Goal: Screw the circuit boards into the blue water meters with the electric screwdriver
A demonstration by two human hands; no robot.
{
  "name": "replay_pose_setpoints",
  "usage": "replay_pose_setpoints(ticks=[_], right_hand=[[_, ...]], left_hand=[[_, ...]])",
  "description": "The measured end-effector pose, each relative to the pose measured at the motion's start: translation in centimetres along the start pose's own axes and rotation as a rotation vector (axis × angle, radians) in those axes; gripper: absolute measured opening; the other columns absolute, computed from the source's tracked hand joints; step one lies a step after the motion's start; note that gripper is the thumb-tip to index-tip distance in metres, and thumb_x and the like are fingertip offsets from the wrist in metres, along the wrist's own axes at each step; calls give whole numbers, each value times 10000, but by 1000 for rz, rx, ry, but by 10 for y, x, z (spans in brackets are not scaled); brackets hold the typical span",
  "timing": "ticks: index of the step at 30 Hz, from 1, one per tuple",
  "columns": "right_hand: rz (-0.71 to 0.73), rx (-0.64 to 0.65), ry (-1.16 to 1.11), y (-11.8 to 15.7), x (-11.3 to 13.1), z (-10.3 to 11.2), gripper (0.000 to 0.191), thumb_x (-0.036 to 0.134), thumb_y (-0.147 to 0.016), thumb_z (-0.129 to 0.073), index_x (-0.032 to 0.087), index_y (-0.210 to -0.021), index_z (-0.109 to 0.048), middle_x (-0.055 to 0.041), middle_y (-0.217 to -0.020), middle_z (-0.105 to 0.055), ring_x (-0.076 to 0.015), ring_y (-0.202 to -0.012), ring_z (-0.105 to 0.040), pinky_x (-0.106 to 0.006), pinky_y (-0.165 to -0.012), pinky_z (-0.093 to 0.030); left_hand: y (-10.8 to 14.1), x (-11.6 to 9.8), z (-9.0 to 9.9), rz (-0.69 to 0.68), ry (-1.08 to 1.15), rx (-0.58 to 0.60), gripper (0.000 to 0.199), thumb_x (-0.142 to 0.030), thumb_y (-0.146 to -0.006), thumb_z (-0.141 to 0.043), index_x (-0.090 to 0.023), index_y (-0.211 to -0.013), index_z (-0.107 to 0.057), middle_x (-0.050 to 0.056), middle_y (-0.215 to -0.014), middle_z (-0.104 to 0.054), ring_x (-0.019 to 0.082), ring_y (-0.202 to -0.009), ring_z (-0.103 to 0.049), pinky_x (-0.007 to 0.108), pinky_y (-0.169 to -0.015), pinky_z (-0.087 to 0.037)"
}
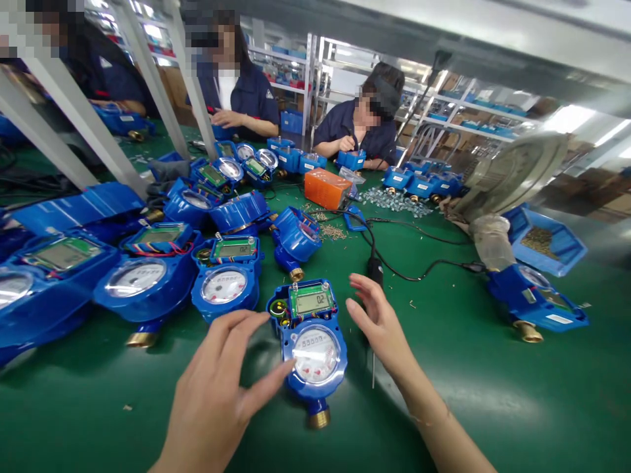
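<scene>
A blue water meter point(315, 351) lies face up on the green table, its round white dial toward me and a brass threaded end nearest. Its upper housing is uncovered, showing a green circuit board with a small display point(315, 301). My left hand point(221, 374) is at the meter's left side, thumb and fingers spread around that edge; whether the tips touch cannot be made out. My right hand point(379, 322) is apart from the meter on its right, fingers parted. Beside and partly behind that hand stands a black electric screwdriver point(375, 268) with a thin shaft pointing down.
Several similar meters point(225, 284) crowd the left. An orange box point(327, 188), loose screws point(334, 232) and small clear parts point(394, 201) lie farther back. At right are another meter point(539, 302) and a blue bin point(547, 240). Co-workers point(362, 125) sit across the table.
</scene>
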State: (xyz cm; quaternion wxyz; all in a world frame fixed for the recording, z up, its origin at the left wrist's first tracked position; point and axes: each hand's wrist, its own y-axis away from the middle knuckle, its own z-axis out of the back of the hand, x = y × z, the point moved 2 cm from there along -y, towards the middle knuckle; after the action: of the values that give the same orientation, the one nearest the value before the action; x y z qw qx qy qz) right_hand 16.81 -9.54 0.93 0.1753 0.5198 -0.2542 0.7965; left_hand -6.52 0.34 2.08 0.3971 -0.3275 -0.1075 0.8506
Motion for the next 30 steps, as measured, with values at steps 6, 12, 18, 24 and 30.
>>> replay_pose_setpoints(ticks=[6,12,18,24,30], right_hand=[[-288,263,-615,8,6,-33,504,301,-922,-661,256,-1374,-442,-41,-1468,-426,-190,-1351,-399,-329,-1132,-322],[-388,296,-827,9,0,-45,591,262,-925,-673,282,-1433,-373,-29,-1474,-429,-219,-1333,-428,-347,-1092,-376],[-357,245,-792,9,-2,-50,587,334,-916,-686,313,-1425,-395,-14,-1407,-496,-217,-1236,-514,-311,-1003,-435],[-319,213,-645,9,-1,-50,545,378,-935,-657,339,-1423,-417,-10,-1403,-482,-226,-1265,-474,-334,-1056,-402],[-343,194,-590,9,0,-50,574,446,-915,-662,328,-1420,-416,-20,-1459,-425,-269,-1325,-419,-389,-1101,-373]], left_hand=[[-39,11,-8,-3,172,158,405,-474,-937,-509,-294,-1294,-449,31,-1301,-544,209,-1186,-548,374,-985,-486],[-56,17,-22,141,379,376,480,-533,-879,-577,-400,-1316,-428,-44,-1361,-548,204,-1249,-524,414,-1050,-457],[-49,20,-27,409,477,383,497,-573,-844,-594,-437,-1299,-444,-61,-1325,-574,223,-1176,-581,417,-994,-515],[-42,19,-29,432,494,343,489,-498,-864,-606,-399,-1312,-440,-55,-1335,-580,207,-1198,-583,342,-1004,-521],[-39,22,-33,364,500,297,421,-481,-867,-606,-338,-1240,-475,-25,-1382,-550,201,-1197,-592,307,-950,-553]])
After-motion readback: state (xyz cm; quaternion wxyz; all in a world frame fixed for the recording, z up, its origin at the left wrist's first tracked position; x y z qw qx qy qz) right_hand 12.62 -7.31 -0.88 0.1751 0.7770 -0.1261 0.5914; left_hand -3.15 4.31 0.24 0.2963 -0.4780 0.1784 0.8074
